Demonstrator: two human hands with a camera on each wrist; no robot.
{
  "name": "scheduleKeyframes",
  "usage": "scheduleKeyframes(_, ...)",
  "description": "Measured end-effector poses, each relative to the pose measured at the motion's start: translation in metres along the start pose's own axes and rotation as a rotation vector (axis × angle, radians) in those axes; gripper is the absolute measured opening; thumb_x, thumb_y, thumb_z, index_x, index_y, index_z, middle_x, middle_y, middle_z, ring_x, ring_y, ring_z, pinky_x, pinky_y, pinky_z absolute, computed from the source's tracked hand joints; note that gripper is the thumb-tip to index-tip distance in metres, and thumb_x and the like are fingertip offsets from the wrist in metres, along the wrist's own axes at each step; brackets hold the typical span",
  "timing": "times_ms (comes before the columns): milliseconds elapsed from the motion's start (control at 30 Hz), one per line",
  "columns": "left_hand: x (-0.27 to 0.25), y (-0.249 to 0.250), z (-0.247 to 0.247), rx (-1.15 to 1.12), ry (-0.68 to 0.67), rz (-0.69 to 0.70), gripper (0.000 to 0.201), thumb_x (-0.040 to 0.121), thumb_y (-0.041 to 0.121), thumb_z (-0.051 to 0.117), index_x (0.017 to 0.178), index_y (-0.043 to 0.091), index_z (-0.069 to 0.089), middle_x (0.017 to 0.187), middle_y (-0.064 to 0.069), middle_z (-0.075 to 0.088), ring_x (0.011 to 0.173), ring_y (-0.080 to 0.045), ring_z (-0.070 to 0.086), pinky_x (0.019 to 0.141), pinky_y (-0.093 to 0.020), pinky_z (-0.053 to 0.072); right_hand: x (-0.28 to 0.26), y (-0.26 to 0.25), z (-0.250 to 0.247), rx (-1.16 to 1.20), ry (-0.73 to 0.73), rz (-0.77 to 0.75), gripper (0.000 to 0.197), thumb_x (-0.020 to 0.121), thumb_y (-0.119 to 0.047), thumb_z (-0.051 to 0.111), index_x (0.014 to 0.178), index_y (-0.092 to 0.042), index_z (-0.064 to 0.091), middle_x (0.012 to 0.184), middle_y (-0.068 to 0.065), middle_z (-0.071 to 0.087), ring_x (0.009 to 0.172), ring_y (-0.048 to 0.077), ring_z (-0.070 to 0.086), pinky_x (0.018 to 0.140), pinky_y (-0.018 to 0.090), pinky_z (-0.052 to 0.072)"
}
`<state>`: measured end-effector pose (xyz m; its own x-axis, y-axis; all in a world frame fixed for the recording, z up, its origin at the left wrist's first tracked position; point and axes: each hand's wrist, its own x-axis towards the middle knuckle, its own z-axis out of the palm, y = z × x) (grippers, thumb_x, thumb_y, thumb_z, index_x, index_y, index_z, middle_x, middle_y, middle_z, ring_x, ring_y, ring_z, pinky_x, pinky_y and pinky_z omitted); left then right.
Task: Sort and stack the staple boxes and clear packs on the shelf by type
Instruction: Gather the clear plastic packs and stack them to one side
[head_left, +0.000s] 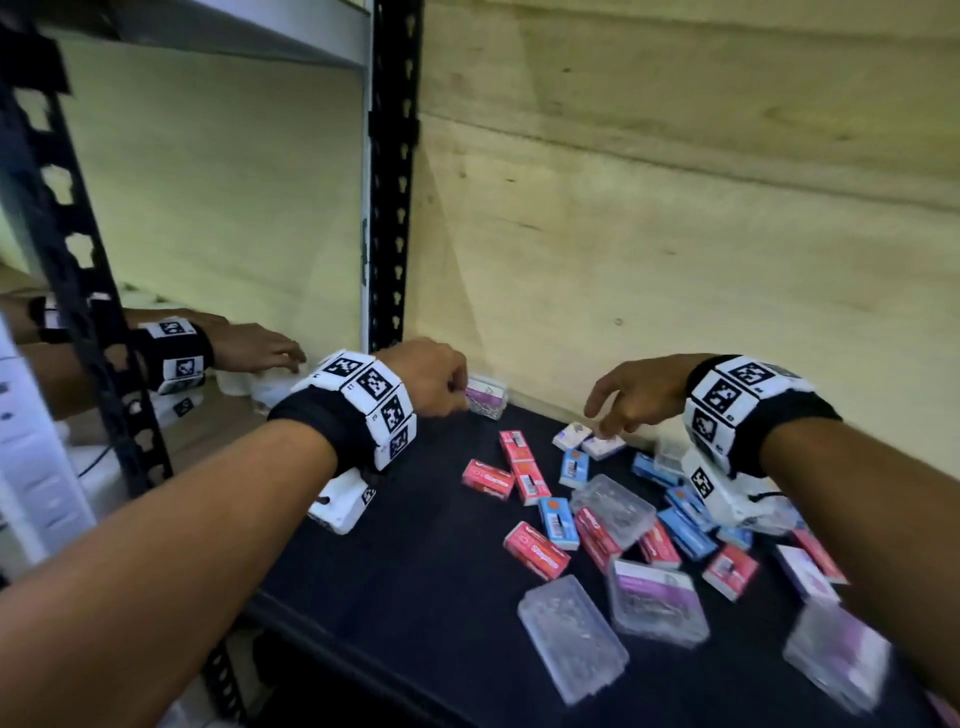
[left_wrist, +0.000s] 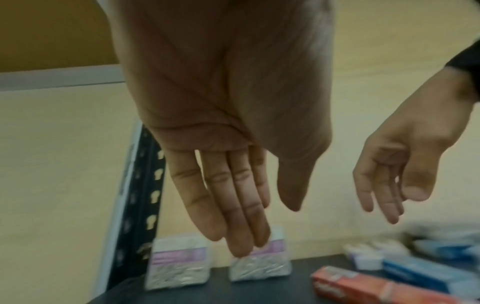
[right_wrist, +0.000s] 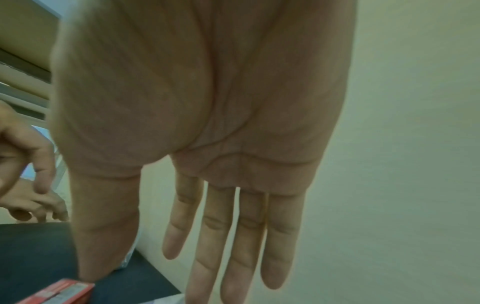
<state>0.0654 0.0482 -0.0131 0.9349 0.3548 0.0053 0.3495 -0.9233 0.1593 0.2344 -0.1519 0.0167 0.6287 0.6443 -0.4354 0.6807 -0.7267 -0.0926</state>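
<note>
Both hands (head_left: 431, 379) (head_left: 631, 397) open at shelf (head_left: 405, 561) back edge

Clear pack (head_left: 835, 656) at lower right motion-blurred; right wrist band hides boxes beneath; box print unreadable.

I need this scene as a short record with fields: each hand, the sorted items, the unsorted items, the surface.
left hand: open, fingers straight, over the upright clear packs
right hand: open, holds nothing, above small white boxes
sorted: two upright clear packs at back wall, left corner
unsorted: red staple boxes, blue staple boxes, flat clear packs, scattered
surface: black shelf
</note>
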Motion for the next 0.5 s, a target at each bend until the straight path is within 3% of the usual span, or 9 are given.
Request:
scheduleKeyframes(100,-0.016,0.034,0.0,-0.136,-0.111,0.093,0.014,0.085,0.04,0.067,0.091,0.028,0.067,0.081,0.01,0.07,0.08,-0.012,0.067,0.084,-0.032,0.055,-0.022,0.015,0.005,0.013,0.006,0.007,0.03,0.085,-0.027,0.072,0.114,-0.027,0.066,0.1,0.002,0.074,0.09,0.017,0.068,0.08,0.031,0.053)
scheduleKeyframes(267,-0.041,0.072,0.004,-0.139,-0.233,0.216,0.019,0.083,0.042,0.069,0.098,0.031,0.071,0.077,0.015,0.07,0.067,-0.001,0.061,0.084,-0.028,0.048,-0.048,0.019,0.021,0.093,-0.012,0.006,0.022,0.082,-0.026,0.078,0.101,-0.029,0.067,0.108,0.007,0.073,0.103,0.024,0.068,0.086,0.034,0.055)
scheduleKeyframes(367,-0.058,0.083,0.004,-0.183,-0.39,0.292,0.022,0.083,0.026,0.074,0.105,0.028,0.071,0.087,0.004,0.074,0.069,-0.006,0.064,0.084,-0.03,0.052,-0.057,0.015,0.031,0.101,-0.012,-0.014,0.028,0.081,-0.024,0.08,0.105,-0.027,0.066,0.112,0.012,0.071,0.096,0.026,0.067,0.085,0.036,0.056)
scheduleKeyframes(433,-0.07,0.089,0.006,-0.16,-0.439,0.349,0.033,0.083,0.014,0.074,0.113,0.026,0.069,0.101,0.002,0.071,0.074,-0.002,0.063,0.073,-0.017,0.052,-0.061,0.013,0.038,0.079,-0.027,-0.026,0.034,0.082,-0.02,0.078,0.111,-0.029,0.063,0.109,0.015,0.07,0.08,0.022,0.063,0.074,0.034,0.056)
scheduleKeyframes(500,-0.08,0.096,0.009,-0.132,-0.472,0.385,0.044,0.081,0.009,0.075,0.119,0.028,0.066,0.109,0.003,0.067,0.066,0.009,0.059,0.065,-0.009,0.047,-0.061,0.011,0.045,0.032,-0.055,-0.031,0.047,0.082,-0.016,0.077,0.122,-0.031,0.057,0.101,0.014,0.068,0.073,0.02,0.059,0.066,0.029,0.052)
